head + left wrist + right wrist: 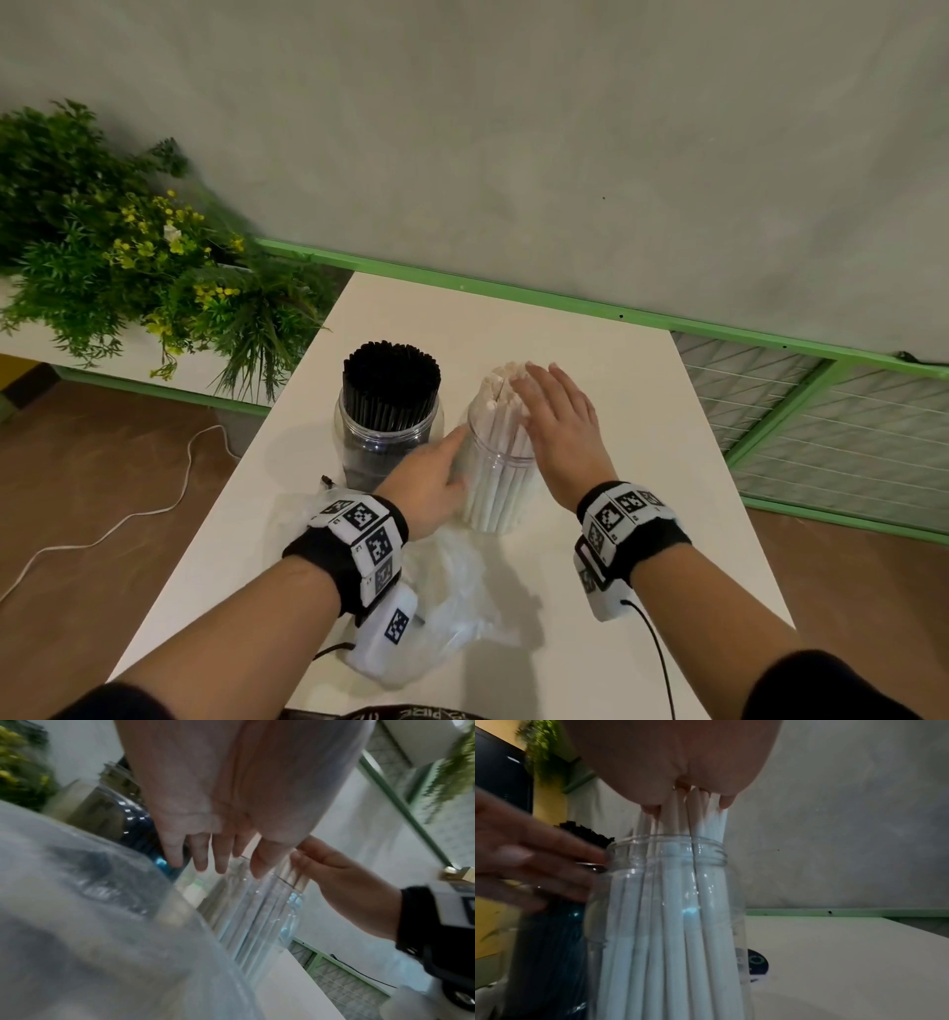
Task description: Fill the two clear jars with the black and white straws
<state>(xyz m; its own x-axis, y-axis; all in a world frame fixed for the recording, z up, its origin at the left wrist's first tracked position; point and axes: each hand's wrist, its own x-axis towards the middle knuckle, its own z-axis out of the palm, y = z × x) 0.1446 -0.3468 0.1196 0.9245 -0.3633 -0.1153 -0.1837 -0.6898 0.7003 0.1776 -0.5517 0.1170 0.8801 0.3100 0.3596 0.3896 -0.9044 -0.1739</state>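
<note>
Both hands (pixel 560 426) on white-straw jar (pixel 495 478)

small digits, perhaps "3" and "2", beside the square codes on the left wristband (pixel 359 534)

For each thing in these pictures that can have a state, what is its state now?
Black-straw jar: upright, no lid, packed with black straws.
White-straw jar: upright, no lid, holds white straws that lean together at the top.
Left hand: open, straight fingers against the white-straw jar's side.
Right hand: open, palm flat on the white straw tops.
Plastic bag: crumpled, lying on the table.
</note>
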